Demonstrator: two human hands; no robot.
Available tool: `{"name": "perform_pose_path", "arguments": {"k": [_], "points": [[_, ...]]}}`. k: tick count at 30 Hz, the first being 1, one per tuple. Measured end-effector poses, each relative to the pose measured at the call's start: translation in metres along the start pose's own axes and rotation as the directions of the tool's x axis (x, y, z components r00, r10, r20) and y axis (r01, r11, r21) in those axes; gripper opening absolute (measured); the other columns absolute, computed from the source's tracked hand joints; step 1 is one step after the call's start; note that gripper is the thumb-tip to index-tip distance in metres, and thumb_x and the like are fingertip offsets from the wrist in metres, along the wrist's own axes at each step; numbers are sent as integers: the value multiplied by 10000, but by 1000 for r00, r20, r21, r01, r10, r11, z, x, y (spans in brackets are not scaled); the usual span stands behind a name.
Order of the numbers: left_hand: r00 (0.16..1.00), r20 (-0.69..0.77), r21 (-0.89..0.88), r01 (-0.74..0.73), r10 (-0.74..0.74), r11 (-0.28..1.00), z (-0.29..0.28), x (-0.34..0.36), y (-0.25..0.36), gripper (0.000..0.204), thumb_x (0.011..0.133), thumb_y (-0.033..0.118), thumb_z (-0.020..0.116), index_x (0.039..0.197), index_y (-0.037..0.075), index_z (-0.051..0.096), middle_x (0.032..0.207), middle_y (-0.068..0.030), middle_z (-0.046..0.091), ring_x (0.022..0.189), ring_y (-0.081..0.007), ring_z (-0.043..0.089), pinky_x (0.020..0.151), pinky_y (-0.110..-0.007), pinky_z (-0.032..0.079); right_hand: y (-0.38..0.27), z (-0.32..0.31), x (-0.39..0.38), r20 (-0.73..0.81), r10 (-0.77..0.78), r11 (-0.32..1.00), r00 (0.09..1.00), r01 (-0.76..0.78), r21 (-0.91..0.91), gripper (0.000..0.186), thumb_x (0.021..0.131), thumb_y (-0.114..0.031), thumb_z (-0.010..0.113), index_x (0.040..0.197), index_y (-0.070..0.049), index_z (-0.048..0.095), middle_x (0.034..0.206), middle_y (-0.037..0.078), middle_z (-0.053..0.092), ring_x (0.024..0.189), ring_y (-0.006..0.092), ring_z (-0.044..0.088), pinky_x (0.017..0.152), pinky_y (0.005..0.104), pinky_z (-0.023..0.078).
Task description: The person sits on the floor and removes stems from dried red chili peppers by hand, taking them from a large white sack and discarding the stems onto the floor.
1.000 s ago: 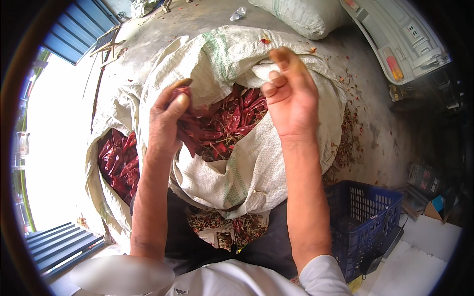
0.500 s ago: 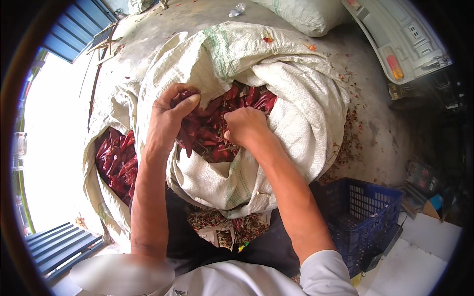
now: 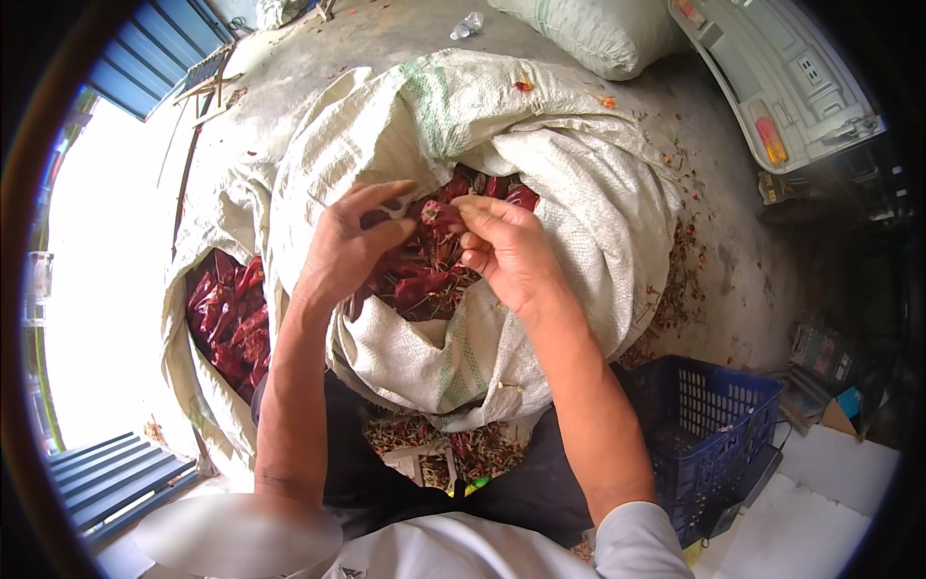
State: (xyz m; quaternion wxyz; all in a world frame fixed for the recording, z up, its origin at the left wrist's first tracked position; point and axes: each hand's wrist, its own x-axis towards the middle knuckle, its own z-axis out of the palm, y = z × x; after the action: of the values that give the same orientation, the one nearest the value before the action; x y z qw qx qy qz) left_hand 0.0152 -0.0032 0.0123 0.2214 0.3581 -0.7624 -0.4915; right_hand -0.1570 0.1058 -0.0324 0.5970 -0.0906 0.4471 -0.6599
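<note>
A wrinkled dried red chili (image 3: pixel 442 218) is pinched by its stem end between the thumb and fingers of my right hand (image 3: pixel 509 249). Facing it, my left hand (image 3: pixel 355 236) has its thumb and forefinger spread apart; its lower fingers are hidden. More dark red chilies show under and beside that palm, and I cannot tell whether any are held there. Both hands are over the mouth of a large white woven sack (image 3: pixel 588 212) with a green stripe and rolled-down rim. Inside lie many dried chilies (image 3: pixel 420 289) with thin stems.
To the left leans a second woven sack (image 3: pixel 183 376) of red chilies (image 3: pixel 230 323). A blue plastic crate (image 3: pixel 714 434) stands at the lower right. A full white sack (image 3: pixel 603 34) lies at the back, near a vehicle's tailgate (image 3: pixel 786 87). Stem scraps (image 3: pixel 463 454) litter the floor between my legs.
My left hand has loosened from its grip on a chili and spread its thumb and forefinger. My right hand has risen from among the chilies and now pinches one beside the left hand.
</note>
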Motion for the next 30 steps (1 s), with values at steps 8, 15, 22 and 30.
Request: {"name": "perform_pose_path", "arguments": {"k": [8, 15, 22, 30], "points": [[982, 67, -103, 181, -175, 978, 11, -1, 6, 229, 894, 53, 663, 1116, 3, 687, 945, -37, 687, 869, -96, 622, 834, -255, 512, 12, 24, 3, 0, -390, 664, 921, 281, -693, 186, 957, -180, 647, 1032, -11, 669, 842, 67, 698, 697, 139, 648, 620, 297, 543], [987, -30, 251, -146, 158, 957, 18, 0, -8, 287, 828, 71, 695, 1114, 49, 712, 990, -146, 726, 899, -302, 712, 796, -356, 545, 14, 29, 0, 298, -641, 286, 707, 580, -763, 189, 905, -181, 705, 976, -13, 653, 842, 154, 682, 753, 301, 680, 664, 388, 537], [982, -61, 321, -150, 178, 935, 21, 0, -9, 323, 808, 66, 692, 1131, 68, 704, 1020, -138, 716, 930, -317, 697, 821, -382, 542, 10, 37, 2, 379, -750, -17, 541, 558, -830, 133, 901, -186, 687, 852, -79, 624, 741, 104, 611, 694, 321, 637, 626, 424, 525], [930, -114, 572, -226, 349, 788, 25, -1, -6, 88, 821, 63, 655, 902, 31, 670, 829, -125, 665, 790, -376, 645, 717, -422, 521, 13, 43, -4, 416, -724, -104, 550, 509, -854, 138, 906, -136, 675, 811, -76, 596, 760, 88, 612, 680, 296, 625, 597, 408, 506]]}}
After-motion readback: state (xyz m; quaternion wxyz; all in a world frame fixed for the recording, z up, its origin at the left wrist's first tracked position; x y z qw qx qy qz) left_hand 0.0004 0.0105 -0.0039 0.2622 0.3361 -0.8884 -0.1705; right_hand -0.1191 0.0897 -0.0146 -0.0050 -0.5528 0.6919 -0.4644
